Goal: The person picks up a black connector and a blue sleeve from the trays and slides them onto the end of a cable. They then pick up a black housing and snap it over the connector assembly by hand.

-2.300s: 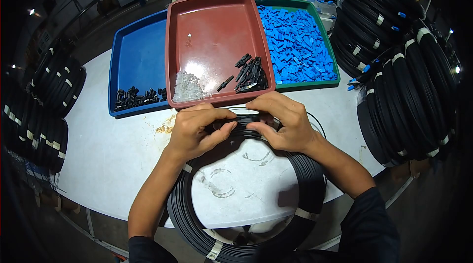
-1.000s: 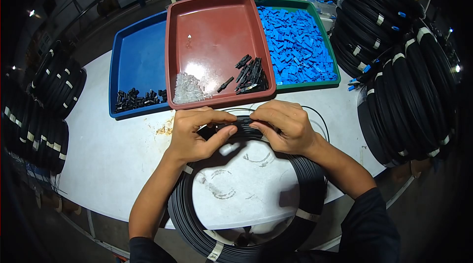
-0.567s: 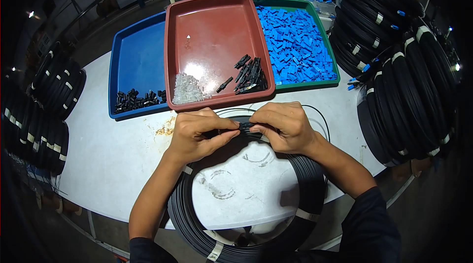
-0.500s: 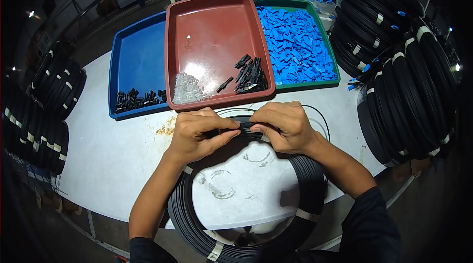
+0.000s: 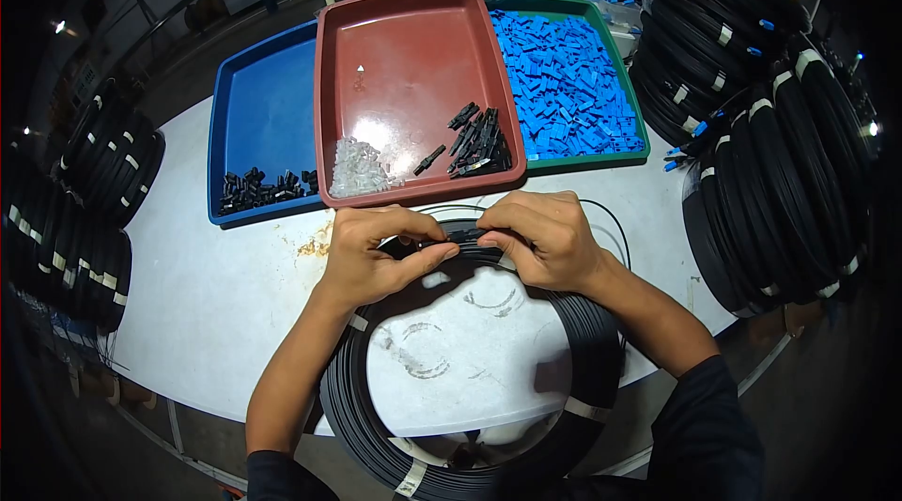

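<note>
- Head view: our right hand (image 5: 547, 240) pinches a small black part (image 5: 465, 236) at its right end.
- Our left hand (image 5: 374, 255) is a little open by the other end (we cannot tell if it touches).
- We have the small black part over the far side of a big black coil (image 5: 596, 351).
- Past it, we see a red tray (image 5: 404, 60) with clear bits (image 5: 357, 168) and black pieces (image 5: 481, 142), between blue and green trays (lots of colors!).
</note>
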The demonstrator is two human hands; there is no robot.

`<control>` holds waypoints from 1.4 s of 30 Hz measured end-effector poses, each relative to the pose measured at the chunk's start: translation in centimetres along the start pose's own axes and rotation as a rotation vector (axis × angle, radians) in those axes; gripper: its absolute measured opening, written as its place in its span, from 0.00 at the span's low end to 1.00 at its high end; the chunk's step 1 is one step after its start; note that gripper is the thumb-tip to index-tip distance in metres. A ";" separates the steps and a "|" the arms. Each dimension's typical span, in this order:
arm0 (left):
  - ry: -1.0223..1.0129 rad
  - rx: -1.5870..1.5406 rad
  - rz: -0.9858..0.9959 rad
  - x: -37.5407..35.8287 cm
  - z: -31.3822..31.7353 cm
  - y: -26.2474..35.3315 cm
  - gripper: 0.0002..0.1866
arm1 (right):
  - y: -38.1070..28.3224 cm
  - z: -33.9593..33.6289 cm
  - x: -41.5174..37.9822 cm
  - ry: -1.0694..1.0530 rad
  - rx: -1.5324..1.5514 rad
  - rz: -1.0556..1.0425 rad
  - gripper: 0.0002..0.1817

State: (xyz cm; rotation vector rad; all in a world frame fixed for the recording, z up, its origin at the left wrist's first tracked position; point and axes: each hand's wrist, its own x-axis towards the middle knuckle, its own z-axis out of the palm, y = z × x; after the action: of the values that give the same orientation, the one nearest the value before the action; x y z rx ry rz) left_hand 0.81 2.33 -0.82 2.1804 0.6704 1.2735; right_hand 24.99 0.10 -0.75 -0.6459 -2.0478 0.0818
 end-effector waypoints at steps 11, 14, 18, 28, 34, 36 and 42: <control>0.010 -0.014 -0.014 0.3 0.4 0.7 0.09 | 0.0 0.2 0.1 0.010 -0.056 -0.053 0.10; -0.021 -0.021 -0.004 0.2 0.2 0.7 0.08 | -0.1 0.1 0.1 0.016 -0.097 -0.095 0.11; -0.089 0.021 0.051 0.1 0.0 0.2 0.10 | -0.4 0.1 0.2 0.044 -0.093 -0.125 0.10; -0.119 0.145 0.263 0.1 0.0 0.5 0.11 | -0.2 0.0 0.2 -0.042 -0.023 -0.044 0.10; -0.102 0.092 0.218 0.1 0.1 0.2 0.12 | 0.0 0.0 0.2 -0.006 -0.005 -0.055 0.10; -0.107 0.121 0.241 0.0 0.2 0.3 0.12 | 0.0 -0.1 0.1 -0.020 -0.011 -0.063 0.10; -0.100 0.163 0.276 0.0 0.1 0.3 0.14 | -0.3 -0.1 0.2 -0.055 0.030 0.019 0.10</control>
State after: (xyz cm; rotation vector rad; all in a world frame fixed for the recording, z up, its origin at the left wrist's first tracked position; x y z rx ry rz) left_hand 0.97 2.07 -0.66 2.5218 0.4589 1.2695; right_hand 24.86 -0.07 -0.46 -0.6510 -2.0901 0.1421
